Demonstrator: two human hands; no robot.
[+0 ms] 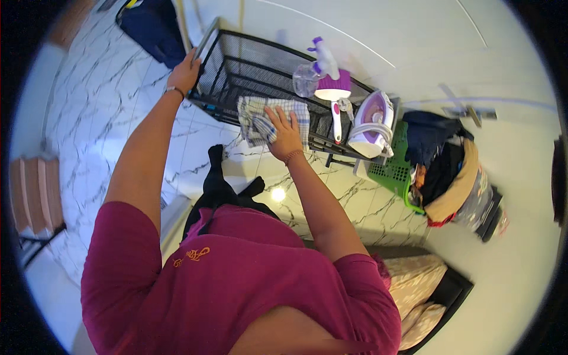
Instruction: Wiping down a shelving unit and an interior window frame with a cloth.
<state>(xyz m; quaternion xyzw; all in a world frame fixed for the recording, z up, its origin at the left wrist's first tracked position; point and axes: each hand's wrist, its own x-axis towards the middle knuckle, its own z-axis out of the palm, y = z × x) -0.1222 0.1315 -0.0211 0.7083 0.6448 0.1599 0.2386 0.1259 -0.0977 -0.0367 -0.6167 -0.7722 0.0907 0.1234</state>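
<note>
A black mesh rack [260, 44] with a metal frame stands against the wall in front of me. My left hand [185, 74] is closed around its left end. Over the rack's near edge lies a checked cloth [251, 112], white with grey-blue lines. My right hand [285, 135] rests on this cloth with its fingers spread. To the right of it, on the rack, are a clear spray bottle [306, 80] with a white and purple trigger, a white-handled brush [335, 94] with purple bristles, and a white and purple iron [374, 127] with its cord wound around it.
A green perforated basket [395, 171] stands right of the rack, beside a heap of dark and tan clothes [444, 168]. A dark blue bag [152, 29] is at the far left on the marble-patterned floor [97, 118]. Beige patterned fabric [414, 278] lies at the lower right.
</note>
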